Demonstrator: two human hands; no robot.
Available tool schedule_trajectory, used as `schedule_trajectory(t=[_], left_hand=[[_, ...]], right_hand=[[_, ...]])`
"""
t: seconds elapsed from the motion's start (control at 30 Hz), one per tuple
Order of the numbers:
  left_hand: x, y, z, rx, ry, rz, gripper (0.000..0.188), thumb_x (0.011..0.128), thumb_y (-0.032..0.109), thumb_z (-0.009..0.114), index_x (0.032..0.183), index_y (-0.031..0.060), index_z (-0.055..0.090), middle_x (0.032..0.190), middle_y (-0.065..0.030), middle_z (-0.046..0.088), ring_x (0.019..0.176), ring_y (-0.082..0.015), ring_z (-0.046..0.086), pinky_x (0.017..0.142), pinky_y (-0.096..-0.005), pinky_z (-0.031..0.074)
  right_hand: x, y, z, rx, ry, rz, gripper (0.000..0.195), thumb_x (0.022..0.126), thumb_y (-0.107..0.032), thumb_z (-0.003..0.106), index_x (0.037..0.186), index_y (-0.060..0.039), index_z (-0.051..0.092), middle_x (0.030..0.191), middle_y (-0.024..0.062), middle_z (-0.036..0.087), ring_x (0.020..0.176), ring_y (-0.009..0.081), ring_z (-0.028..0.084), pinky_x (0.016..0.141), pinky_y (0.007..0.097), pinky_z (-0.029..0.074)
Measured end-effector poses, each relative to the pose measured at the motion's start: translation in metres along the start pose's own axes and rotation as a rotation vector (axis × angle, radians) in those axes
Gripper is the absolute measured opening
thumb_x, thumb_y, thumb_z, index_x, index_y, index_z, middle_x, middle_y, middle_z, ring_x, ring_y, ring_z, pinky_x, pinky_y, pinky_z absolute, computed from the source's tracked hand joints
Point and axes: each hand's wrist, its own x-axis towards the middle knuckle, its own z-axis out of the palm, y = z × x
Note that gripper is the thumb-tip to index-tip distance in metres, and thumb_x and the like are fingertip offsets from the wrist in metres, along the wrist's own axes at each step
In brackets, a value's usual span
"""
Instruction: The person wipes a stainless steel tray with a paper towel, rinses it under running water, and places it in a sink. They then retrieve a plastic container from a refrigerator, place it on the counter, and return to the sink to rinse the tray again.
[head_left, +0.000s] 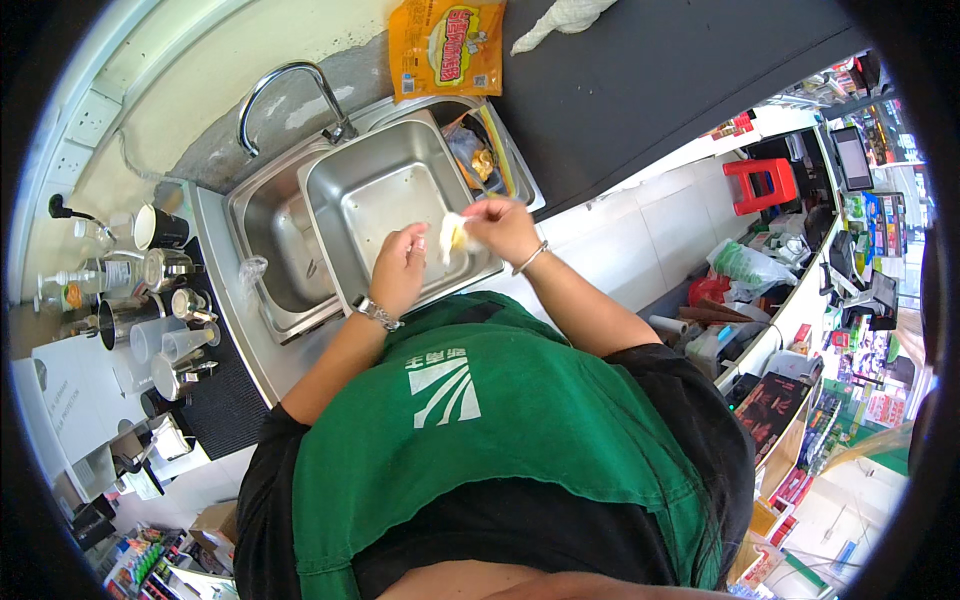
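Observation:
Both my hands are over a rectangular stainless steel basin (397, 187), which rests across a sink. Between the fingertips of my right hand (504, 231) is a small, blurred white and yellow piece (454, 235); what it is I cannot tell. My left hand (399, 271) is a short way to its left, thumb and fingers bent close together, and whether it pinches anything is unclear. Small yellowish bits and drops dot the basin floor. Behind the right hand, an opened plastic bag (484, 154) with a golden-yellow thing inside sits in the sink's right part.
A chrome faucet (289, 71) arches over the left sink bowl (289, 247). An orange printed food pouch (448, 49) stands at the back, near a pale cloth (562, 22) on the black counter (637, 90). Metal pitchers (163, 270) and cups crowd the left. A red stool (759, 186) is at right.

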Motion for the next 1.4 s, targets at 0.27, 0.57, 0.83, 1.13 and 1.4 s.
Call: schedule_trajectory(t=[0.27,0.57,0.83,1.13,1.4], left_hand=[[-0.007,0.002,-0.013,0.1,0.011,-0.113,0.029,0.083,0.009,0.055,0.111,0.0058,0.053,0.103,-0.0127,0.052,0.077,-0.0164,0.054,0.07,-0.028,0.046],[-0.021,-0.007,-0.021,-0.017,-0.068,-0.174,0.025,0.087,0.01,0.053,0.111,0.0026,0.052,0.097,-0.005,0.056,0.078,-0.0105,0.053,0.068,-0.0237,0.045],[-0.027,-0.008,-0.023,-0.12,0.006,-0.259,0.022,0.086,0.012,0.054,0.108,0.0053,0.056,0.09,-0.0033,0.056,0.073,-0.0104,0.051,0.065,-0.0239,0.044],[-0.026,-0.013,-0.021,-0.142,0.033,-0.283,0.022,0.086,0.013,0.054,0.107,0.0049,0.057,0.088,-0.003,0.057,0.073,-0.01,0.051,0.066,-0.0234,0.043],[-0.021,-0.012,-0.018,-0.153,0.006,-0.31,0.023,0.086,0.013,0.055,0.107,0.0042,0.056,0.087,-0.0018,0.058,0.073,-0.0093,0.05,0.066,-0.0226,0.043]], right_hand=[[0.129,0.045,-0.053,-0.789,0.525,-0.652,0.009,0.072,-0.003,0.056,0.078,-0.0024,0.063,0.08,0.0163,0.058,0.076,0.0325,0.057,0.069,0.0394,0.047],[0.205,0.131,-0.028,-1.419,-0.27,0.042,0.029,0.078,-0.011,0.058,0.104,0.0002,0.061,0.113,0.0208,0.055,0.105,0.0308,0.056,0.085,0.0371,0.047],[0.211,0.103,-0.017,-1.297,-0.195,0.271,0.044,0.07,-0.014,0.066,0.108,0.0053,0.055,0.106,0.0225,0.059,0.099,0.0325,0.059,0.083,0.0368,0.048],[0.213,0.116,-0.027,-1.506,-0.558,0.176,0.033,0.068,-0.018,0.065,0.096,0.0008,0.065,0.1,0.0215,0.062,0.098,0.0332,0.059,0.082,0.0365,0.048],[0.245,0.155,-0.022,-1.737,-1.145,0.017,0.013,0.068,-0.01,0.062,0.078,-0.0039,0.069,0.082,0.0178,0.065,0.079,0.0283,0.063,0.064,0.0396,0.049]])
